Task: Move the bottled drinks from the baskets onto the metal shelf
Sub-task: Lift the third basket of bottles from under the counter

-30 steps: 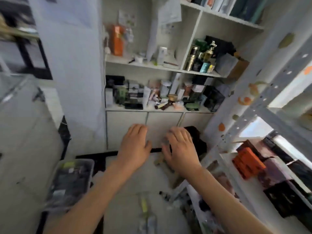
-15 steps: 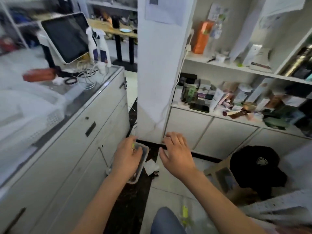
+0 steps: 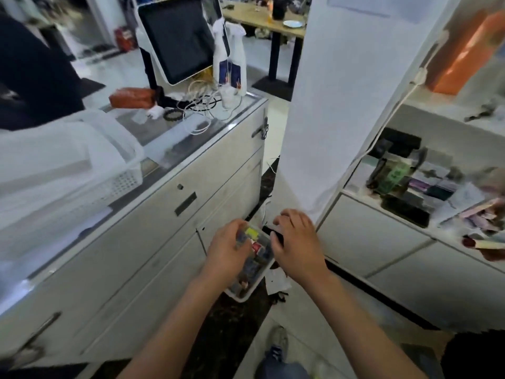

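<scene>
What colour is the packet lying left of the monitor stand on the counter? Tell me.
Orange-red packet, clearest in the head view.

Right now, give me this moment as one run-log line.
left hand: on basket's left rim | right hand: at basket's right edge | basket: on floor, holds bottled items | grip: unclear | metal shelf: out of view

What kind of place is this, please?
Probably a small shop, behind the counter: a touchscreen terminal stands on the cabinet counter, and open shelves hold many small packaged goods.
</scene>
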